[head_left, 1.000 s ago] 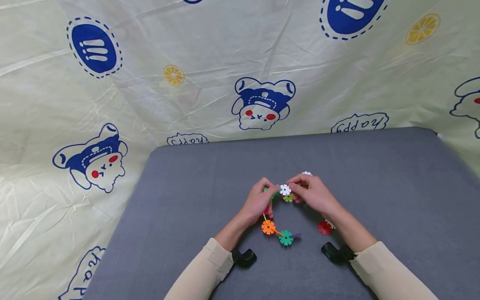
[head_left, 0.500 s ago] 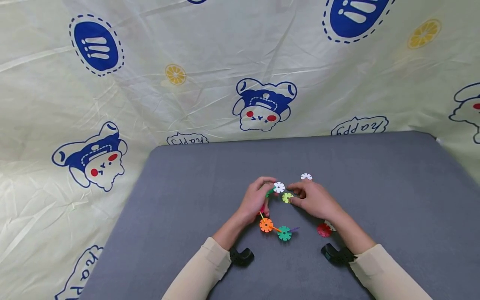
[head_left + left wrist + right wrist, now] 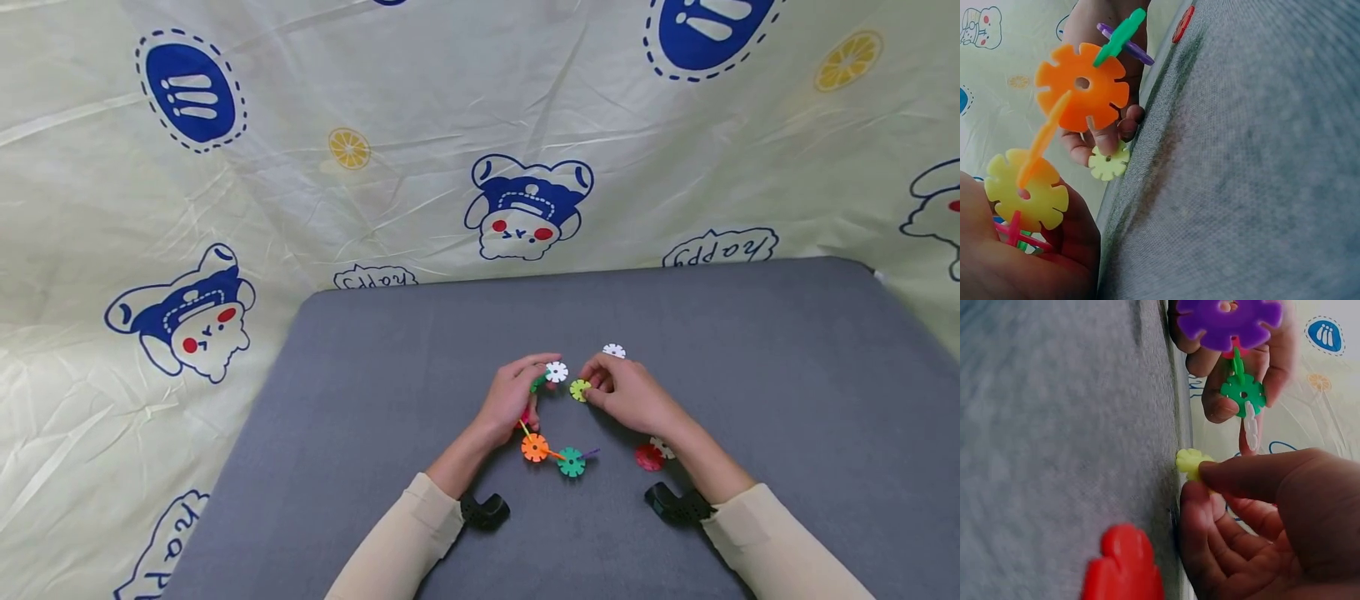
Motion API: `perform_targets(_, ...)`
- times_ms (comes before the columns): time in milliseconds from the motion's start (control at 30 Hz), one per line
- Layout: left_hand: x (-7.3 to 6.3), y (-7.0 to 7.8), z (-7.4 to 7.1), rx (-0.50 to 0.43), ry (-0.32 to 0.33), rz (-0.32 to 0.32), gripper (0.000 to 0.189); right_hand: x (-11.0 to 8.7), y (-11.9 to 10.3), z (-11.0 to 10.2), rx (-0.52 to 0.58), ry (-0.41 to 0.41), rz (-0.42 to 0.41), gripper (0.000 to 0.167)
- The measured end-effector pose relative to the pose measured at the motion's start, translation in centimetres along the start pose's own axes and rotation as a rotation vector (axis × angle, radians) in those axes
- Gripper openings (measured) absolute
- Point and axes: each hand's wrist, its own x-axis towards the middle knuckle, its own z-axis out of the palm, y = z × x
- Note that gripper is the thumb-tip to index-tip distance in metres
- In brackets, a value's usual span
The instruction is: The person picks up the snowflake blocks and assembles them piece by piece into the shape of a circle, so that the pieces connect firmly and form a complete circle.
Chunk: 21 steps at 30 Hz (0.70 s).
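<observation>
Over the worktop [image 3: 337, 433], the left hand [image 3: 506, 404] grips a chain of notched discs [image 3: 528, 450], curving from a white disc [image 3: 557, 367] toward the person, then right to a purple disc [image 3: 1229, 328]. The right hand [image 3: 628, 393] pinches a yellow-green disc [image 3: 577, 390]. The backdrop sheet [image 3: 420, 92] reads "happy".

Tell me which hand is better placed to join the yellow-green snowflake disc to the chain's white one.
Likely the right: the right grip pinches the yellow-green snowflake disc, leaving much of its rim exposed near the white snowflake disc, while the left grip holds the chain.
</observation>
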Motion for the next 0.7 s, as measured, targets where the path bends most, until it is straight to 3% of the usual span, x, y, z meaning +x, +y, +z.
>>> perform_targets(300,0.04,0.03,0.08,-0.015,0.01,-0.021,0.033,0.02,-0.42,-0.19,0.145,0.057,0.021,0.015)
perform_targets(700,0.07,-0.02,0.07,0.0,0.016,-0.029,0.036,-0.09,-0.73,-0.43,0.181,0.075,-0.014,0.013)
